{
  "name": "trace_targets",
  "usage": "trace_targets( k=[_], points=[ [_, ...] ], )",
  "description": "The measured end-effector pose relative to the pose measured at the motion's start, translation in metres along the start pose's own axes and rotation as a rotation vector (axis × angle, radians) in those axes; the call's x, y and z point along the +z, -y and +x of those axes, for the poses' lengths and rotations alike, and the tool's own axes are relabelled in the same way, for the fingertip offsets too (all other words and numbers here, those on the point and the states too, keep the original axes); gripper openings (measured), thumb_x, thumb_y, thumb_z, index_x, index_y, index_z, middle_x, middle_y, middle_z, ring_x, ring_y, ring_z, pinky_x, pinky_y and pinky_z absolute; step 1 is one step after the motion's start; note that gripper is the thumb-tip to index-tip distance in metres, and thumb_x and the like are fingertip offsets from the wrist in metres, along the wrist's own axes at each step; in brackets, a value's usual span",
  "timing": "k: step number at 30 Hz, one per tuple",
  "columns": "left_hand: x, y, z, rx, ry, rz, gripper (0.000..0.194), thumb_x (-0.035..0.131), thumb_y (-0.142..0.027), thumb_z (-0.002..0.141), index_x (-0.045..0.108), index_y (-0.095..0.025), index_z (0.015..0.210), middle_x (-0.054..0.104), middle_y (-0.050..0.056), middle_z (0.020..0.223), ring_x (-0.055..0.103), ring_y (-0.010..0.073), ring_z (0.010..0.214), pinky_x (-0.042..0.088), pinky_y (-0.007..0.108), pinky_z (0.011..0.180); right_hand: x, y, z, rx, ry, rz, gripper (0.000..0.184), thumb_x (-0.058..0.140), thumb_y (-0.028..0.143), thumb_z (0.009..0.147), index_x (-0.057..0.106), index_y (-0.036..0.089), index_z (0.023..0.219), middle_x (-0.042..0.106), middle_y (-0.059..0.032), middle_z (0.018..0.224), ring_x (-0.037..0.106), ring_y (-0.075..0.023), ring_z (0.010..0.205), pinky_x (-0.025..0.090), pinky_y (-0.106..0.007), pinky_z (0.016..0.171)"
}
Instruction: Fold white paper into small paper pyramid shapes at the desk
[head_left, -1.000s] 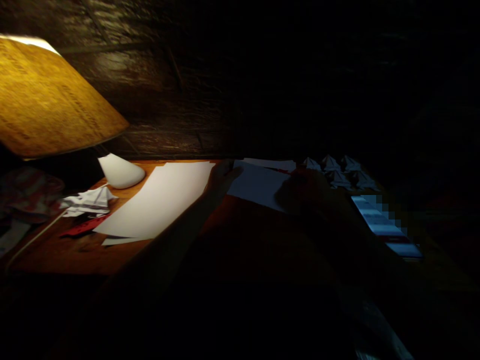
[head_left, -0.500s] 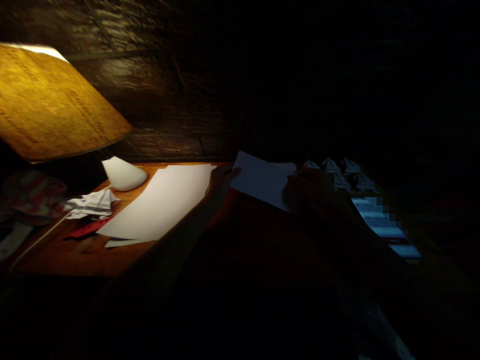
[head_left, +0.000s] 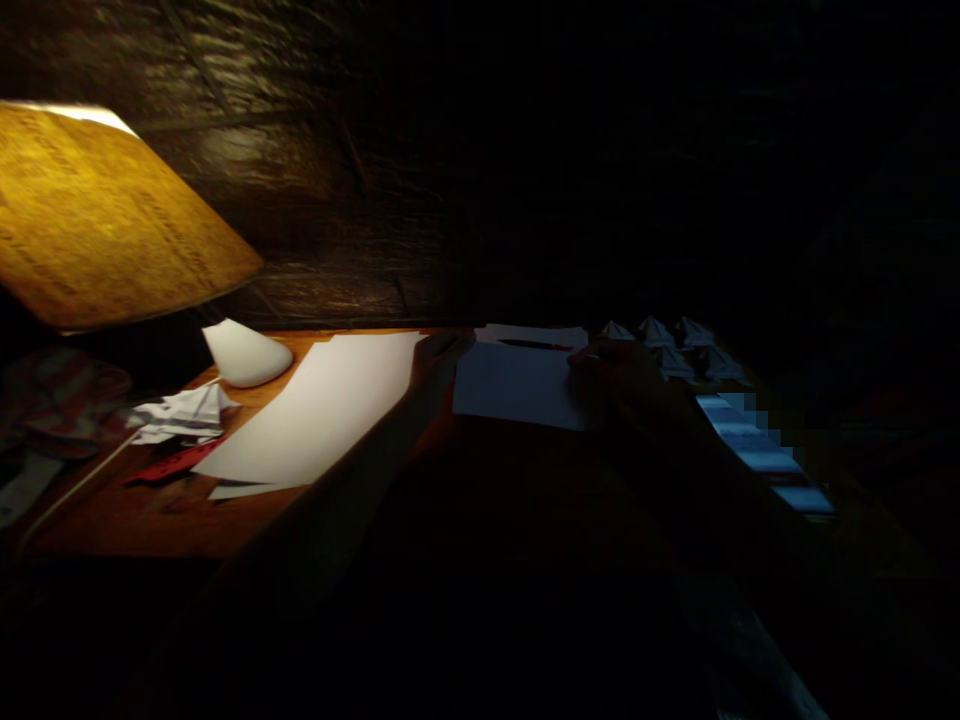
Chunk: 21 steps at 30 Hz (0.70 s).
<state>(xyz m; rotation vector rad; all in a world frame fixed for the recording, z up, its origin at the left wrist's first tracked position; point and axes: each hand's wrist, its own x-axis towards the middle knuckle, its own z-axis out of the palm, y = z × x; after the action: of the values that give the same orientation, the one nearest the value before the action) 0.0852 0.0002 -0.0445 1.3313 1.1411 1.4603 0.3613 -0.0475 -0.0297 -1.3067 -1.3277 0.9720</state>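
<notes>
A white sheet of paper (head_left: 514, 388) is stretched low between my two hands, over the dark middle of the table. My left hand (head_left: 436, 362) is closed at its upper left corner, with the fingers mostly in shadow. At the right edge, my right hand (head_left: 611, 368) grips the sheet, its fingertips pinched at the border. Just behind lies another white sheet (head_left: 499, 333), with a dark pen (head_left: 529, 344) showing across it. Several large blank sheets (head_left: 330, 400) are spread beside my left forearm.
Left stands a lamp with a yellow shade (head_left: 112, 220) and white base (head_left: 247, 355). By its cord are a folded paper piece (head_left: 184, 412) and a red object (head_left: 172, 464). Several small folded paper shapes (head_left: 671, 362) sit at the right, behind a lit phone-like screen (head_left: 757, 440).
The sheet in my hands has gone from tilted and raised to lower and more level. The pen and the sheet behind it have come into sight.
</notes>
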Motion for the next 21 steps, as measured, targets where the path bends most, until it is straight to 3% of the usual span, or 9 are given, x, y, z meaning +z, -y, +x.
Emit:
trace_targets(
  k=[9, 15, 21],
  points=[
    [0.003, -0.004, -0.004, 0.012, -0.038, 0.02, 0.036, 0.082, -0.049, 0.073, 0.065, -0.017, 0.067, 0.055, -0.002, 0.058, 0.046, 0.0096, 0.051, 0.032, 0.022, 0.048, -0.005, -0.012, 0.014, 0.011, -0.171, 0.029, 0.04, 0.085, 0.053, 0.061, 0.075, 0.019, 0.077, 0.071, -0.0037, 0.073, 0.064, -0.0188, 0.069, 0.046, -0.029, 0.059],
    [0.004, -0.007, -0.004, -0.03, -0.035, -0.034, 0.037, 0.084, -0.046, 0.071, 0.063, -0.017, 0.063, 0.058, -0.001, 0.06, 0.052, 0.0108, 0.055, 0.04, 0.022, 0.052, -0.007, -0.005, 0.014, 0.08, -0.177, 0.125, 0.044, 0.089, 0.055, 0.052, 0.069, 0.02, 0.07, 0.069, -0.0026, 0.073, 0.062, -0.0175, 0.068, 0.046, -0.029, 0.059],
    [0.001, -0.004, 0.0, -0.034, -0.056, -0.084, 0.037, 0.085, -0.043, 0.072, 0.059, -0.018, 0.063, 0.059, -0.001, 0.06, 0.059, 0.0138, 0.057, 0.045, 0.024, 0.053, -0.003, -0.005, 0.013, 0.038, -0.149, 0.127, 0.04, 0.082, 0.058, 0.058, 0.065, 0.023, 0.066, 0.07, -0.0047, 0.074, 0.066, -0.0228, 0.075, 0.05, -0.034, 0.064]
  ],
)
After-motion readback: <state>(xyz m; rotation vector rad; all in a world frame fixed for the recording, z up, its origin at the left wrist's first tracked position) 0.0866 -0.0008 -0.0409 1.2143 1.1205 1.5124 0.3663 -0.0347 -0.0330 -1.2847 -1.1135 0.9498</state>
